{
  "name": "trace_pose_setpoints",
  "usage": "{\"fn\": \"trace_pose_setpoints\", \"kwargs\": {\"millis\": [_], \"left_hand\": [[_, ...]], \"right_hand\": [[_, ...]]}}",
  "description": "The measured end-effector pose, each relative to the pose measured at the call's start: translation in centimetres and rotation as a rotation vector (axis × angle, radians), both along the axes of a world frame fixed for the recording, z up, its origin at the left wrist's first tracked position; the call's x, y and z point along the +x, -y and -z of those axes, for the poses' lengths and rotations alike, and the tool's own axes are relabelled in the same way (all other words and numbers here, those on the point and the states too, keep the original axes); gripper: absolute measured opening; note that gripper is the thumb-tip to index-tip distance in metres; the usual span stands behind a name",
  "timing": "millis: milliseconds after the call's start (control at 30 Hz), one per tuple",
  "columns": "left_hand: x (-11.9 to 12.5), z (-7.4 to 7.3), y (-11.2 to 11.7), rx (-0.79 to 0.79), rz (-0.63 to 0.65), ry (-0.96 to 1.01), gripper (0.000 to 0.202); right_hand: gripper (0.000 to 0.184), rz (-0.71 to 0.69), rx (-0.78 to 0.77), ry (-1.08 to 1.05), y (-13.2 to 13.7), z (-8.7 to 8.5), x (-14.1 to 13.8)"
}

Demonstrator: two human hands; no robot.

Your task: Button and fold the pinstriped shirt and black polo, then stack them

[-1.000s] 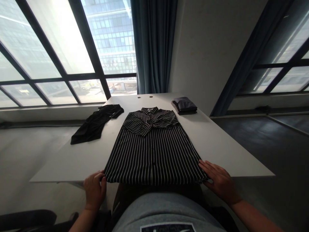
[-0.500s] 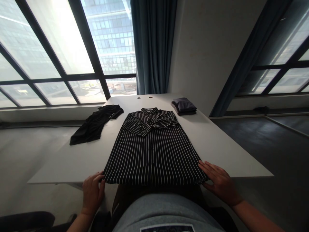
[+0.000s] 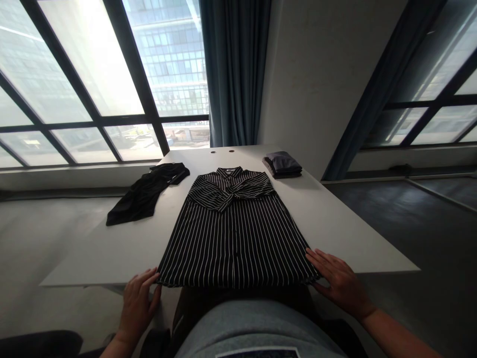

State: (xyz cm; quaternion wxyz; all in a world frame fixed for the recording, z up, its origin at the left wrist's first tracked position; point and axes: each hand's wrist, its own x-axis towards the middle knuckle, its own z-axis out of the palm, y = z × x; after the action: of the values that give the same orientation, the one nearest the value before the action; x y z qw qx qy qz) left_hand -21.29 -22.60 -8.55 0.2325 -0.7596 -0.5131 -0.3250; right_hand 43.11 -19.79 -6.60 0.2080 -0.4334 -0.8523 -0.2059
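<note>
White table (image 3: pixel 112 258): black pinstriped shirt (image 3: pixel 233 233) centred, sleeves crossed, hem at near edge. Crumpled black garment (image 3: pixel 143 196) far left; folded dark stack (image 3: pixel 282 165) far right. Right hand (image 3: pixel 342 284) spread at hem corner; left hand (image 3: pixel 137 308) loosely spread, no pinch, contact unclear.

Left hand (image 3: pixel 137 308) loosely open — right hand (image 3: pixel 341 284) splayed.

The collared shirt (image 3: pixel 233 233) lies at the centre of the table (image 3: pixel 335 228), collar toward the far edge. A second garment (image 3: pixel 143 196) lies on the table to its left; a folded garment (image 3: pixel 282 165) lies behind it to the right (close to the far edge). Beyond the table, a curtain (image 3: pixel 234 74) hangs beside a window (image 3: pixel 85 74).
</note>
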Motion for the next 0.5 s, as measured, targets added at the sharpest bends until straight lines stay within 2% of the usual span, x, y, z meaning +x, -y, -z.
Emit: {"fn": "trace_pose_setpoints", "kwargs": {"millis": [500], "left_hand": [[-0.22, -0.09, -0.1, -0.007, 0.025, 0.013, 0.022]], "right_hand": [[0.071, -0.021, -0.009, 0.015, -0.02, 0.09, 0.23]]}}
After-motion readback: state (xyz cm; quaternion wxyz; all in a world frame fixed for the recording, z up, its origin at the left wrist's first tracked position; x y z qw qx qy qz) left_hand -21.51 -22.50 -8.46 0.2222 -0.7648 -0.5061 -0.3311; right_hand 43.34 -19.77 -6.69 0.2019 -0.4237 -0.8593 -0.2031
